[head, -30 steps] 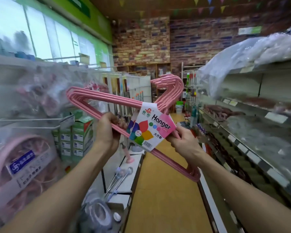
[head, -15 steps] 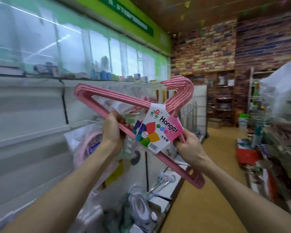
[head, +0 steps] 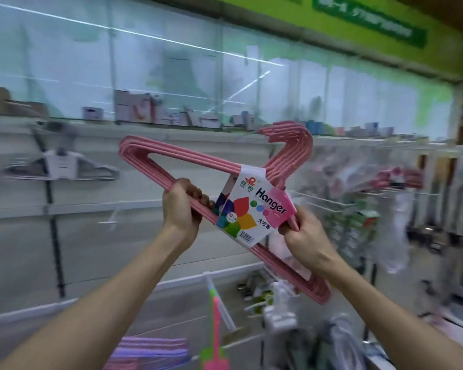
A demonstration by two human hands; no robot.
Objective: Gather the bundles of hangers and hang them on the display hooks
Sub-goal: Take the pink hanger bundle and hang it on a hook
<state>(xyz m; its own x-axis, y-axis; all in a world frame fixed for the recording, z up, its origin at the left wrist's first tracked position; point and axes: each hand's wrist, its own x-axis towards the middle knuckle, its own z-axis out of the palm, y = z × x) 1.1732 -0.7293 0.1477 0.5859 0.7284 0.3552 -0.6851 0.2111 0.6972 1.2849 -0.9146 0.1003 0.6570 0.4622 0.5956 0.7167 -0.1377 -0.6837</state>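
Note:
I hold a bundle of pink hangers [head: 187,162] up in front of me, tilted, with its hooks pointing up and right. A white "Hanger" label [head: 254,209] wraps its middle. My left hand [head: 181,206] grips the lower bar left of the label. My right hand [head: 304,236] grips the bundle just right of the label. On the wall panel at the left a grey hanger bundle [head: 60,168] hangs from a display hook [head: 48,129]. A purple hanger bundle [head: 150,352] lies low at the bottom. More pink hangers [head: 396,177] hang at the right.
A white slatted wall panel [head: 91,249] with a dark upright rail [head: 54,236] fills the left. Small boxes [head: 134,108] stand on the top shelf. White wire hooks [head: 321,202] with bagged goods jut out at the right. A green and pink tool [head: 215,340] stands below.
The view has swung left, from the aisle to the wall panel. Both hands keep the same grip on the pink bundle, which stays raised in front of me.

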